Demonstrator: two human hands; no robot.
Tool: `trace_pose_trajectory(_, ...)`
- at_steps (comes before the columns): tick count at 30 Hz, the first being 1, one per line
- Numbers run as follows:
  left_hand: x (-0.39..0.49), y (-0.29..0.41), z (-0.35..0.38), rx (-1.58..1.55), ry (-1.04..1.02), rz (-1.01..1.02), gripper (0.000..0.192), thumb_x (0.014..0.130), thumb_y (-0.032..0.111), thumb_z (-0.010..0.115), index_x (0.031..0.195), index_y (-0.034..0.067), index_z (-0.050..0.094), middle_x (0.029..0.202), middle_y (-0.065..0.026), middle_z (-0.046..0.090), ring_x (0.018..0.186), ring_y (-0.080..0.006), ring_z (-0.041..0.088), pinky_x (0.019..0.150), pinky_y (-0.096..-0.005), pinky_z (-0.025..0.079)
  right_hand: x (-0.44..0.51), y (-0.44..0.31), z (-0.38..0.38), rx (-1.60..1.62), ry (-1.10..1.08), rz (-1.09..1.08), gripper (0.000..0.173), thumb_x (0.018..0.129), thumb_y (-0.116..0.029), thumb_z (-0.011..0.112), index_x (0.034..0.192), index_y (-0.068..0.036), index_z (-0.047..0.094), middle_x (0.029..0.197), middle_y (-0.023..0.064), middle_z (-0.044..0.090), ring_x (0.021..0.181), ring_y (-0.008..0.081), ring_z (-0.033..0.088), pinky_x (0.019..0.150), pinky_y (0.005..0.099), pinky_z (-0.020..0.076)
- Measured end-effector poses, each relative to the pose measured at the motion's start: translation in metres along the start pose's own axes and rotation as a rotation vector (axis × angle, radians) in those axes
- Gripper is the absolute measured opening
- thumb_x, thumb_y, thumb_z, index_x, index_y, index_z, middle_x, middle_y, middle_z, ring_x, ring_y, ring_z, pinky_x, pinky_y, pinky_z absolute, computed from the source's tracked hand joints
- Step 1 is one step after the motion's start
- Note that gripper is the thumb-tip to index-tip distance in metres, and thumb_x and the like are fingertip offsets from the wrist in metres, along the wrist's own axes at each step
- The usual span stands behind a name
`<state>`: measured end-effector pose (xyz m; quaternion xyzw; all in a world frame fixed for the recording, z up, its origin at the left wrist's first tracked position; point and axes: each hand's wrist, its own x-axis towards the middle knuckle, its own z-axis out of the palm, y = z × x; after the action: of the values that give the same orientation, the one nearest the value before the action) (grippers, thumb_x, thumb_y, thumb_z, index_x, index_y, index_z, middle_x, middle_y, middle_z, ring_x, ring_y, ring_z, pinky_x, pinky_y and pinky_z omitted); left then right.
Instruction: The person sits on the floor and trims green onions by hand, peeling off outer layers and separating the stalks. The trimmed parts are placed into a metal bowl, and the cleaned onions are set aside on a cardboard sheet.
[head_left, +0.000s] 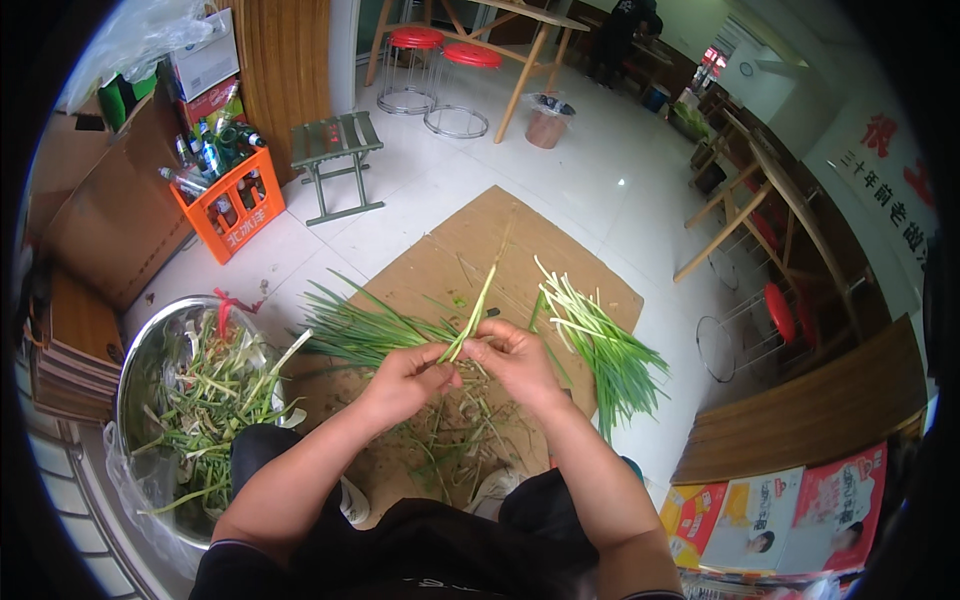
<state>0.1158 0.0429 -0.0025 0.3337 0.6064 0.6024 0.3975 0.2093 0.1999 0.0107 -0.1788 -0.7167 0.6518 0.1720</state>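
Between my two hands is a small green onion stalk (480, 304), its pale root end pointing away from me. My left hand (414, 379) pinches its green part, and the fingers of my right hand (517, 360) grip it just beside. Beyond my left hand, a bunch of dark green onions (367, 326) lies on a flattened cardboard sheet (480, 232). To the right, a pile of onions with clean white ends (600, 337) lies across the cardboard's edge. Peeled scraps and dirt (465, 435) are scattered below my hands.
A steel basin (131, 360) heaped with trimmed leaves (217, 405) stands at my left. Farther off are an orange crate (232, 206) of bottles, a folding stool (337, 142), red stools (472, 54) and a bin (549, 124). A person (624, 34) stands at the back.
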Motion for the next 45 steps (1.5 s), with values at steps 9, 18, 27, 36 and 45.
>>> trace_pose_trajectory(9,0.001,-0.013,0.011,0.066,0.085,0.052,0.021,0.093,0.015,0.055,0.106,0.003,0.065,0.082,0.003,0.06,0.074,-0.0047,0.049,0.067,-0.0199,0.041,-0.003,-0.011,-0.045,0.501,0.25,0.114,0.006,0.088,-0.012,0.055,0.086,-0.007,0.058,0.092,0.0085,0.066,0.065,0.0076,0.05,0.062,0.0234,0.0431)
trace_pose_trajectory(18,-0.004,-0.022,0.011,0.243,0.029,0.121,0.019,0.091,0.018,0.058,0.101,0.003,0.066,0.081,-0.0007,0.064,0.071,-0.0071,0.052,0.066,-0.0231,0.044,0.008,-0.007,-0.099,0.781,0.533,0.097,0.008,0.09,-0.013,0.046,0.084,-0.009,0.049,0.099,0.0159,0.065,0.063,0.0079,0.052,0.06,0.0213,0.0466)
trace_pose_trajectory(27,-0.009,-0.029,-0.014,0.208,0.042,0.015,0.017,0.09,0.014,0.06,0.099,0.002,0.067,0.079,0.0,0.063,0.069,-0.006,0.052,0.064,-0.0216,0.043,0.009,0.007,-0.169,0.961,0.727,-0.033,0.009,0.086,-0.015,0.053,0.08,-0.01,0.049,0.081,0.0077,0.061,0.065,0.0104,0.055,0.06,0.0234,0.0482)
trace_pose_trajectory(36,-0.007,-0.011,-0.029,-0.207,0.03,-0.127,0.019,0.089,0.015,0.053,0.088,0.0,0.064,0.068,-0.0023,0.054,0.065,-0.0117,0.047,0.065,-0.0263,0.039,-0.015,-0.017,-0.127,-0.036,-0.09,0.48,0.029,0.084,-0.031,0.06,0.094,-0.004,0.063,0.08,0.0071,0.068,0.06,0.0106,0.055,0.056,0.0242,0.0463)
trace_pose_trajectory(45,0.001,-0.013,-0.022,-0.739,-0.244,-0.152,0.023,0.087,0.024,0.051,0.081,0.003,0.055,0.066,-0.005,0.049,0.062,-0.0169,0.045,0.066,-0.0331,0.039,-0.013,-0.015,-0.037,-0.058,-0.148,0.026,0.029,0.087,-0.023,0.063,0.112,-0.006,0.064,0.098,0.0059,0.067,0.076,0.0055,0.056,0.07,0.0215,0.0455)
